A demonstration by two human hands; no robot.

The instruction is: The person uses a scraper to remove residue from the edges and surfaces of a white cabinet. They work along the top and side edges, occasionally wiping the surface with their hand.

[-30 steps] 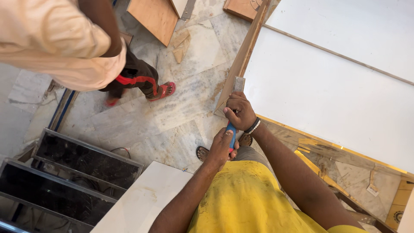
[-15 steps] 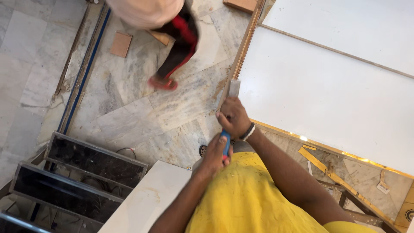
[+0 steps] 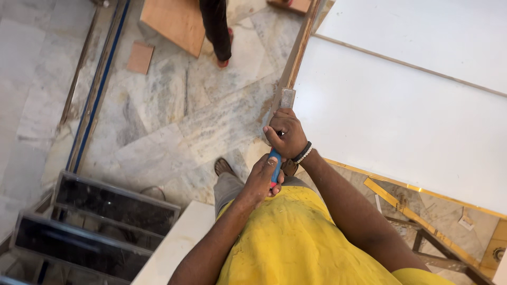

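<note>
View from above: a white laminated board (image 3: 401, 121) is lying over a marble floor (image 3: 174, 126), wooden offcuts scattered beyond. The right hand (image 3: 285, 133) and left hand (image 3: 262, 177) are both gripping closed around a blue-handled chisel (image 3: 277, 158), its blade (image 3: 287, 98) resting at the board's left edge. Fingers are hiding most of the handle.

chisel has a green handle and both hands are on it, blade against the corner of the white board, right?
Not quite: the chisel has a blue handle, with a little red at its end, not green. The head view shows this. The rest stands: the left hand grips the handle, the right hand holds it higher up, and the blade meets the corner of the white board.
</note>
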